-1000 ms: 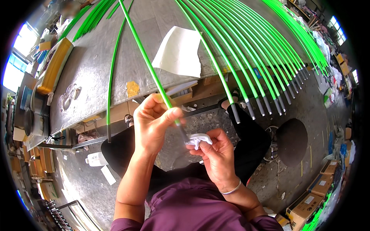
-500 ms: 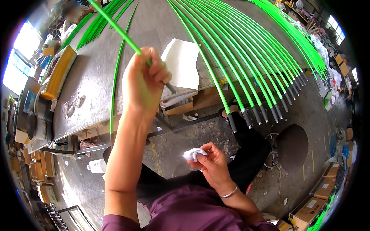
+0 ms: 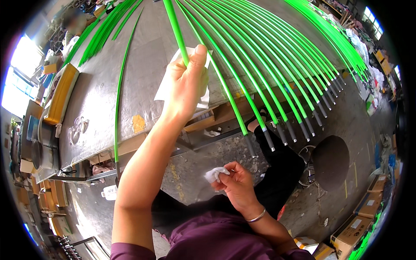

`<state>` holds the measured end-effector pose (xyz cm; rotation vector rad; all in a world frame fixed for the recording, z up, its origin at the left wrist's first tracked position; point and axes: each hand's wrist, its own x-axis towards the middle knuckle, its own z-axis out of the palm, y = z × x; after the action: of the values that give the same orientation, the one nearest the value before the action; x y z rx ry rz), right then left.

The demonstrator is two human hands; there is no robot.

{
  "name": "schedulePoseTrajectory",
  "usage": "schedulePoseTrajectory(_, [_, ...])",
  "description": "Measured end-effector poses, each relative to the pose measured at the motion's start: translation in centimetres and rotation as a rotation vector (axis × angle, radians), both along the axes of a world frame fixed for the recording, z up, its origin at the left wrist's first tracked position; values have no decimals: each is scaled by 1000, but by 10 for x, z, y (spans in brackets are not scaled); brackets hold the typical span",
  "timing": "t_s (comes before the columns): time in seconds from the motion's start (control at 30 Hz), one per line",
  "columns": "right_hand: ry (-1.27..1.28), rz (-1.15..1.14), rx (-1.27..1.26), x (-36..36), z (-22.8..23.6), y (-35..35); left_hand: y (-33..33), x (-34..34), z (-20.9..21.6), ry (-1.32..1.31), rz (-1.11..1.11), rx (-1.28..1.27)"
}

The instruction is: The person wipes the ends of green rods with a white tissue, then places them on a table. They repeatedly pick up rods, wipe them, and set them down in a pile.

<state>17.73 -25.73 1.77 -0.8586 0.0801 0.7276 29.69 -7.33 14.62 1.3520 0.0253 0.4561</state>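
Note:
Over the table, my left hand (image 3: 187, 80) is closed around a green rod (image 3: 176, 32). It slants up to the far edge of the view, and its near end is hidden by the hand. Behind that hand lies a white sheet of paper (image 3: 163, 90). Low in front of my body, my right hand (image 3: 237, 185) pinches a crumpled white cloth (image 3: 215, 174) between thumb and fingers, apart from any rod. Several green rods (image 3: 255, 93) with dark grey ends fan out on the table to the right. A single green rod (image 3: 118, 93) lies left of my arm.
More green rods are bundled at the far left (image 3: 104, 32) and far right (image 3: 331, 37). A yellow padded piece (image 3: 60, 102) stands on the table's left. Near my right knee is a dark round stool (image 3: 330, 162). Cardboard boxes (image 3: 353, 229) line the lower right; a white bottle (image 3: 109, 193) is lower left.
My left hand has moved right with the rod, now over the paper; the rod stands steeper in view. Its dark end, seen below the fist before, is now hidden. My right hand has barely moved.

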Motion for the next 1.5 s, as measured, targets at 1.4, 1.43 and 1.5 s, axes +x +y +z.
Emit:
schedulePoseTrajectory(1.4, [-41, 2, -27, -2, -2, 11, 21, -52, 7, -251, 21, -403])
schedulePoseTrajectory(1.43, [-66, -16, -33, -3, 0, 15, 22, -62, 10, -229, 6, -450])
schedulePoseTrajectory(1.5, [-96, -36, -11, 1, 8, 20, 25, -83, 7, -205, -96, -563])
